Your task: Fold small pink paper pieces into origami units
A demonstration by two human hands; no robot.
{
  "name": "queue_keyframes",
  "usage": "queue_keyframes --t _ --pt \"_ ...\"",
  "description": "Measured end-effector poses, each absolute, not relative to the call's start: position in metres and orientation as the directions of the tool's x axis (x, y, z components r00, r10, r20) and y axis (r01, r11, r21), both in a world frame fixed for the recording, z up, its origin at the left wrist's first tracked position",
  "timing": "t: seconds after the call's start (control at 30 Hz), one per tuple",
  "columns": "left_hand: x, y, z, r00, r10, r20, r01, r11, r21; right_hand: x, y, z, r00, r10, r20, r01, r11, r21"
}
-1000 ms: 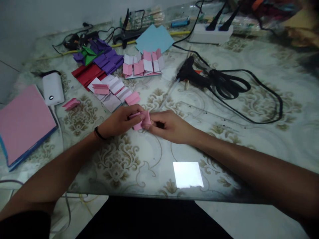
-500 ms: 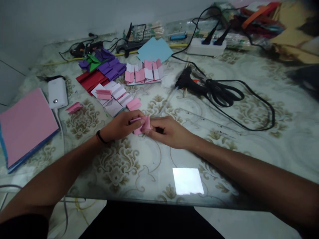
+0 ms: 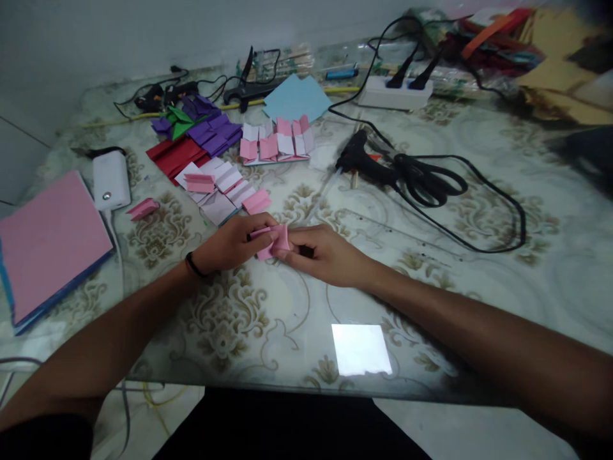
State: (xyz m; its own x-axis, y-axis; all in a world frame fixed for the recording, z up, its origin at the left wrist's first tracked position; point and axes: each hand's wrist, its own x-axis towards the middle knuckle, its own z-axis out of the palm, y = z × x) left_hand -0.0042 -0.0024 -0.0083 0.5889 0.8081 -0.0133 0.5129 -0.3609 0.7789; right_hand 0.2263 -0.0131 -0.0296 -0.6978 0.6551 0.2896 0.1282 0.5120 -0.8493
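Note:
Between my two hands is a small folded piece of pink paper (image 3: 281, 239), held just above the patterned tabletop. My left hand (image 3: 237, 241) pinches its left side, thumb on top and fingers behind. On the right side, my right hand (image 3: 325, 253) grips the paper's edge between thumb and fingers. Beyond my left hand lie pink and white folded paper pieces (image 3: 225, 185), with another folded pink piece (image 3: 143, 209) off to the left. A second group of pink and white folded pieces (image 3: 276, 142) sits farther back.
A black glue gun (image 3: 366, 160) with a looped cord lies right of centre, near a clear ruler (image 3: 407, 235). A white power strip (image 3: 395, 93) and blue paper (image 3: 297, 97) are behind. At left are a power bank (image 3: 111, 179) and a pink paper stack (image 3: 55, 246).
Both hands keep the same hold on the pink paper, which has barely shifted. The view has tilted very slightly.

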Motion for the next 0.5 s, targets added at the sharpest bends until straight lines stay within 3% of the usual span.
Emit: queue_keyframes --t 0.5 --pt "-0.0031 -0.0028 -0.0072 0.583 0.812 -0.013 0.524 -0.363 0.770 0.2267 -0.0127 -0.0286 -0.703 0.658 0.270 0.144 0.503 -0.852"
